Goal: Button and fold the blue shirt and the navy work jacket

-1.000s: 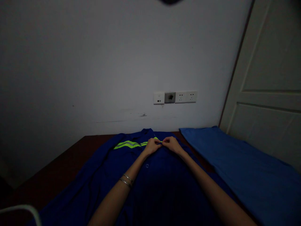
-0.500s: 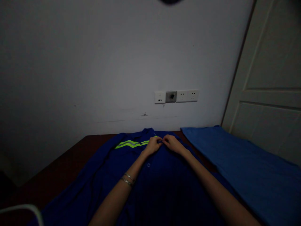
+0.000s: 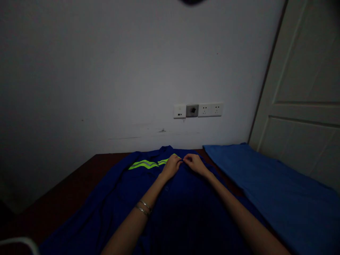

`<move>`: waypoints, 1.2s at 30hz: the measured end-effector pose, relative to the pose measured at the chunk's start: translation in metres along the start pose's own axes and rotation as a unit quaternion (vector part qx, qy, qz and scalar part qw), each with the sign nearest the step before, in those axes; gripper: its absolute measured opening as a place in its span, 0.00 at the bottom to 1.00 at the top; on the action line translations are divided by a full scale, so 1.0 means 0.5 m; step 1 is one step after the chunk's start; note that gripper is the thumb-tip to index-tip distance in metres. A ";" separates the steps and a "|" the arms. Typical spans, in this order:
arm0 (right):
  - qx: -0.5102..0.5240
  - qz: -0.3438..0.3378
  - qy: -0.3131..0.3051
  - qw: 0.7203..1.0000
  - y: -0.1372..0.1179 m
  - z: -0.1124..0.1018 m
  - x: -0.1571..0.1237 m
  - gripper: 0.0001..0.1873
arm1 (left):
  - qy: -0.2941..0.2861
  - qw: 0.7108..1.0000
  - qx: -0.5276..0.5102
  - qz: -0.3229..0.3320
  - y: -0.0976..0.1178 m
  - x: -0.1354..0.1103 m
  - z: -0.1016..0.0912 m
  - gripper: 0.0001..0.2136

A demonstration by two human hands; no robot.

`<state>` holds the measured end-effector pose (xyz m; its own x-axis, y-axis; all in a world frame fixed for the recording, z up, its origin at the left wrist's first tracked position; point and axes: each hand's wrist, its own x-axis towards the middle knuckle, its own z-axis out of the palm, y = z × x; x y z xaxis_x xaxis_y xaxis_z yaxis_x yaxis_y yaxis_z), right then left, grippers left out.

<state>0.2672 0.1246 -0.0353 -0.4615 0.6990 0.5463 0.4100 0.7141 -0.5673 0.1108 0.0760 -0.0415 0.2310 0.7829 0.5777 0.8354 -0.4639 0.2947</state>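
pinching blue jacket (image 3: 183, 202) between nearly closed fingertips of left hand (image 3: 171, 167) and right hand (image 3: 195, 164), on dark table (image 3: 77, 177), beside lighter cloth (image 3: 273, 191)

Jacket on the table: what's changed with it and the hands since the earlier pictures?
Very little: the left hand has turned slightly. No clear grasp or release shows. Both it and the right hand stay pinched at the jacket front; the cloth lies as before.
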 end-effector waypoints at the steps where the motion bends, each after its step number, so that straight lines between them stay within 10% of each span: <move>1: 0.009 0.012 0.003 1.000 0.002 0.000 0.001 0.11 | -0.006 1.000 0.005 0.007 0.002 -0.001 -0.001 0.07; 36: 0.130 0.090 -0.038 0.987 0.021 0.010 0.016 0.10 | -0.026 0.993 0.114 -0.014 0.031 -0.016 -0.007 0.07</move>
<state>0.2640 0.1374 -0.0398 -0.4617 0.8020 0.3789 0.2795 0.5370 -0.7959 0.1202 0.0612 -0.0387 0.2265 0.8173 0.5299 0.9318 -0.3402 0.1264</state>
